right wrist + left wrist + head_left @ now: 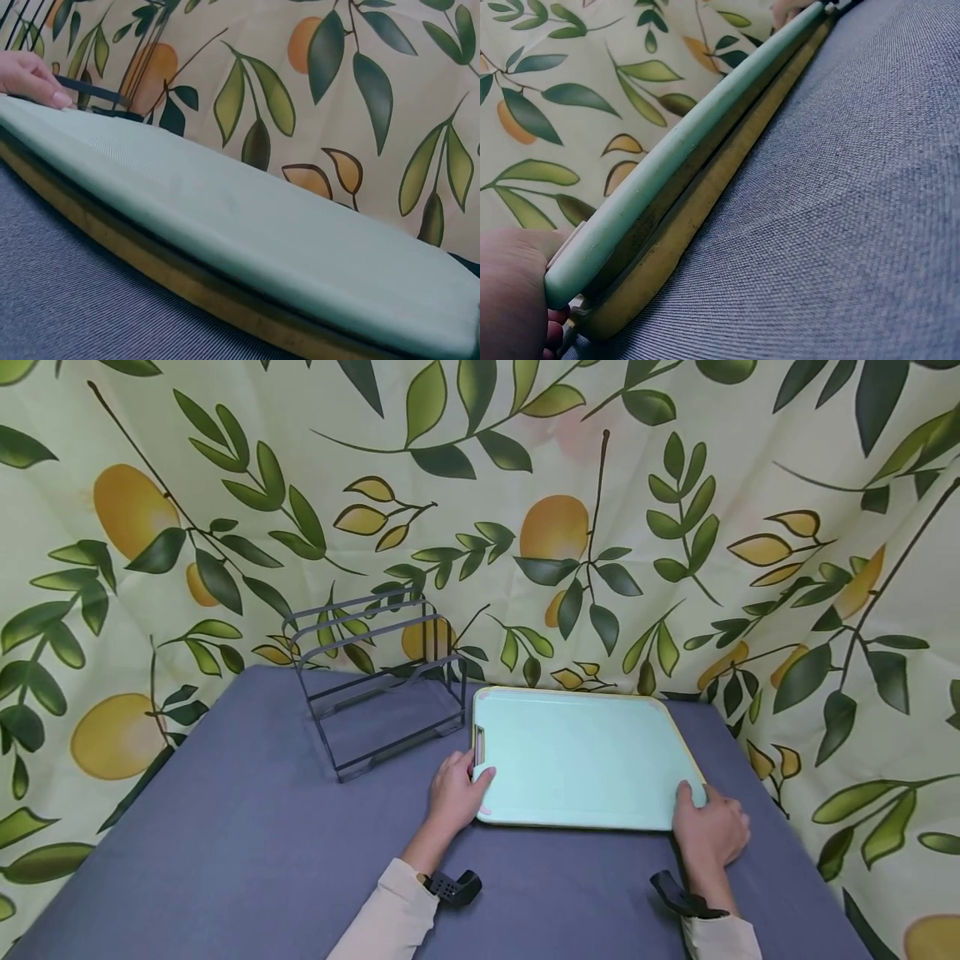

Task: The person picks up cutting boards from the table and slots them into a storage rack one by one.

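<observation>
A mint-green cutting board [577, 756] lies on top of a yellowish board [667, 255], with a dark narrow gap between the two in both wrist views. My left hand [453, 793] grips the left end beside the slot handle, thumb on the green face and fingertips [553, 334] curled beneath the green board. At the near right corner my right hand [711, 831] holds the stack, its thumb pressing on top. The undersides of its fingers are hidden, so which layers they reach I cannot tell. Both boards look close to flat on the cloth.
Just left of the boards stands a black wire rack [320, 725] with several upright loops. A blue-grey cloth [247, 835] covers the table. Behind and at the sides hangs a fabric backdrop [480, 497] printed with leaves and fruit. Each wrist wears a black strap.
</observation>
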The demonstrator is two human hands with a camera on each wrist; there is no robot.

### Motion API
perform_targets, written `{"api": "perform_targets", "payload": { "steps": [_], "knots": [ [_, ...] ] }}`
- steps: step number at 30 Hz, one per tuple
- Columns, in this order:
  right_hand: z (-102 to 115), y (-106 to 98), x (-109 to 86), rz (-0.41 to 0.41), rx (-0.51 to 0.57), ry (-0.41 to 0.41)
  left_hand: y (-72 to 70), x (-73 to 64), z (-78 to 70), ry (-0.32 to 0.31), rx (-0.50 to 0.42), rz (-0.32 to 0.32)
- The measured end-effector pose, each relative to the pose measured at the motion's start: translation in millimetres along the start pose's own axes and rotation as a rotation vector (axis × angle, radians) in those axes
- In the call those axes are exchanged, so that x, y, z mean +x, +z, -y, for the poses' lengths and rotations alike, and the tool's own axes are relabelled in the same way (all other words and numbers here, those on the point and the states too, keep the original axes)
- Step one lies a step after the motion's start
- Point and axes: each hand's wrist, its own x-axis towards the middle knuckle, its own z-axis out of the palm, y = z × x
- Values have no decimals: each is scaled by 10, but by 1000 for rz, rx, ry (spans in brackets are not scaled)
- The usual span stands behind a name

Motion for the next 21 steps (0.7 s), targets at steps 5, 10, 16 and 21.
{"api": "perform_targets", "payload": {
  "steps": [5,10,16,21],
  "knots": [
    [-13,-9,-37,-7,-3,1,-3,-22,8,10,9,1],
    [-18,-28,-63,-12,10,-13,-15,-34,2,11,10,5],
    [-40,-42,-71,-4,18,-14,-21,-59,-5,18,-10,5],
    [-62,-39,-77,9,13,-2,-17,-68,0,8,-4,10]
  ]
}}
